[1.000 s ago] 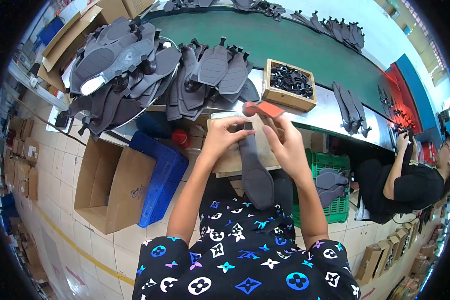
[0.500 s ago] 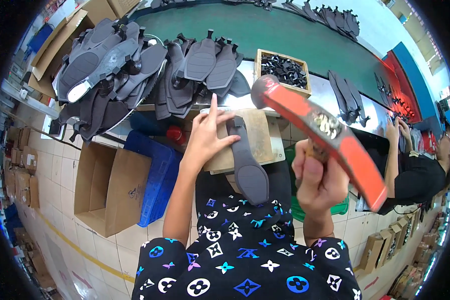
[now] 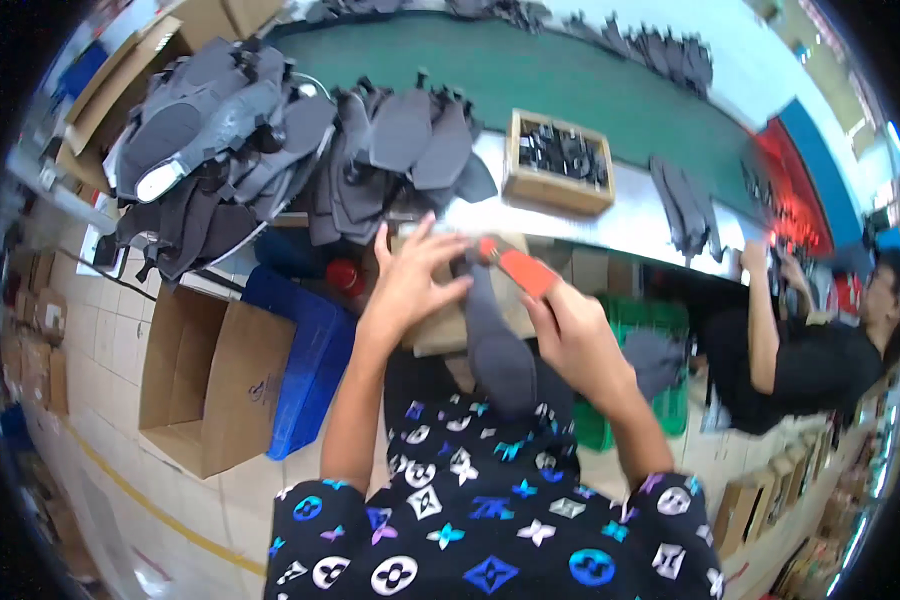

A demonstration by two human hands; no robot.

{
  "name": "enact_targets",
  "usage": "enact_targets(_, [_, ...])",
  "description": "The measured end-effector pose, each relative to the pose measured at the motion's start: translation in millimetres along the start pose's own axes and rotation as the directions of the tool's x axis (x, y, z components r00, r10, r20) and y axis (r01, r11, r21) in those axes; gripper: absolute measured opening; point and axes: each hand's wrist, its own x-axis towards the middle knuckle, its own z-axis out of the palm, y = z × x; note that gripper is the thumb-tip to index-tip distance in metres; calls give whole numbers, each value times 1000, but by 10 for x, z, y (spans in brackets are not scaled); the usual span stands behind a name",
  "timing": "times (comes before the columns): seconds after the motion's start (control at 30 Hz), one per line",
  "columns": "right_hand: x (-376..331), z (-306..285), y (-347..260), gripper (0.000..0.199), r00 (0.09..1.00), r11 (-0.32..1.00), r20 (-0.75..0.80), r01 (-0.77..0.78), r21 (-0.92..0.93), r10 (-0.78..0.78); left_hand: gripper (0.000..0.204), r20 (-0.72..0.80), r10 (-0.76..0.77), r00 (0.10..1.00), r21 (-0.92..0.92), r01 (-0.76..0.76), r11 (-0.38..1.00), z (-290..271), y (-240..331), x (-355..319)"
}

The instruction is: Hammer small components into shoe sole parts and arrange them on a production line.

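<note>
A dark grey shoe sole lies heel end away from me, across a pale board at my lap. My left hand grips its heel end from the left, thumb and a finger against it, the index finger raised. My right hand is closed on a hammer with a red-orange head. The hammer's blurred striking end is at or just above the sole's heel end; whether they touch, I cannot tell. Its handle is hidden by my fingers.
Piled soles with heels stand left on the bench, beside more soles. A wooden box holds small black pieces. A blue crate, a cardboard box and a green crate flank me. A co-worker sits at right.
My right hand has swung the hammer down and left, from raised near my view to the sole's heel end. My left hand stays at the sole, with its fingers slightly more spread.
</note>
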Motion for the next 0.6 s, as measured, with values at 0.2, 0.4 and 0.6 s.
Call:
enact_targets(0.2, [65, -298, -51, 36, 973, 994, -209, 81, -68, -94, 21, -7, 182, 983, -534, -158, 831, -146, 440, -193])
enact_targets(0.4, [37, 104, 404, 49, 912, 898, 323, 346, -270, -254, 19, 228, 108, 968, -863, 150, 482, -635, 1236, -751])
enact_targets(0.6, [-329, 108, 74, 50, 948, 477, 237, -111, 872, -212, 22, 434, 89, 897, -847, 372, 381, -684, 1344, -839])
